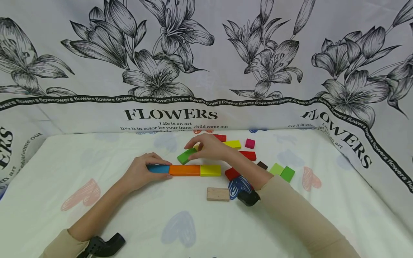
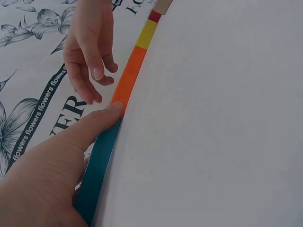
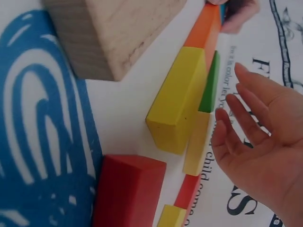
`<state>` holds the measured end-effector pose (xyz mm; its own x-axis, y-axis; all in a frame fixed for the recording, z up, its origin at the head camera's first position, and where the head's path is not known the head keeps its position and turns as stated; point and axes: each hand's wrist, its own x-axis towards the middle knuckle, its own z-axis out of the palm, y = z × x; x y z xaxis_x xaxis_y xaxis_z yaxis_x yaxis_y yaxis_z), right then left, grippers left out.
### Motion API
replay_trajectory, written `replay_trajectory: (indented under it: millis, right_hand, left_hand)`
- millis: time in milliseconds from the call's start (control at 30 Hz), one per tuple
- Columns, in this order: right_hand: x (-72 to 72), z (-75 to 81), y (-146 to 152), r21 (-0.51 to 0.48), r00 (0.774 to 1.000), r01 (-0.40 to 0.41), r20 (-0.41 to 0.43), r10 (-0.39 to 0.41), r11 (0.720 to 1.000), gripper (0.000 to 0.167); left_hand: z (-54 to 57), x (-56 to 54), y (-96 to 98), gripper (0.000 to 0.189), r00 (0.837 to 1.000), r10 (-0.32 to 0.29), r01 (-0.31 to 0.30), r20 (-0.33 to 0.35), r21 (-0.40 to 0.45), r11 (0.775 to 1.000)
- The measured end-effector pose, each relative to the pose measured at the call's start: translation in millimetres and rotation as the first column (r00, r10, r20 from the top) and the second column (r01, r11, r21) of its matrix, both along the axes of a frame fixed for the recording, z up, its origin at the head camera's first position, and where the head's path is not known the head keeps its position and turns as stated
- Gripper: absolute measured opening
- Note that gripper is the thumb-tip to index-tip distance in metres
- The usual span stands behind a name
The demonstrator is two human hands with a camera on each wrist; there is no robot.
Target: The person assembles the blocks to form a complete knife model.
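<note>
Blue, orange and yellow blocks lie end to end in a straight row on the white cloth. My left hand (image 1: pixel 140 173) pinches the blue block (image 1: pixel 158 168) at the row's left end, thumb along its near side by the joint with the orange block (image 1: pixel 184 171). The yellow block (image 1: pixel 210 171) forms the right end. Just behind the row, a green block (image 1: pixel 185 157) lies at a slant. Over it hovers my right hand (image 1: pixel 209 147), its fingers loosely bent and holding nothing in the right wrist view. A pale yellow block (image 3: pixel 198 151) is mostly hidden behind this hand in the head view.
A plain wooden block (image 1: pixel 218 194) lies in front of the row. Right of the row are a red block (image 1: pixel 231 174), a dark brown block (image 1: pixel 262 165) and two green ones (image 1: pixel 288 174). Farther back lie red and yellow blocks (image 1: pixel 233 144) and a magenta cube (image 1: pixel 250 143).
</note>
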<state>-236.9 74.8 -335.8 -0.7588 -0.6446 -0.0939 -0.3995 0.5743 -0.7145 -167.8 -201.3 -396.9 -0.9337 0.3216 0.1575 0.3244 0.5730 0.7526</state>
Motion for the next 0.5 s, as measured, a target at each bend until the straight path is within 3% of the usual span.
replay_trajectory:
  millis: [333,500]
  right_hand:
    - [-16.2,-10.6,-10,0.009,0.998,-0.041,0.047,0.041,0.999,0.035]
    - [-19.4,-10.1,-15,0.074,0.997,-0.031,0.071,0.025,0.997,0.032]
  left_hand:
    - [0.0,2.9,1.2,0.035,1.0,0.005,-0.006,0.017,0.025,1.0]
    - [-0.2,3.4,0.8,0.035,1.0,0.007,-0.007,0.011,0.02,1.0]
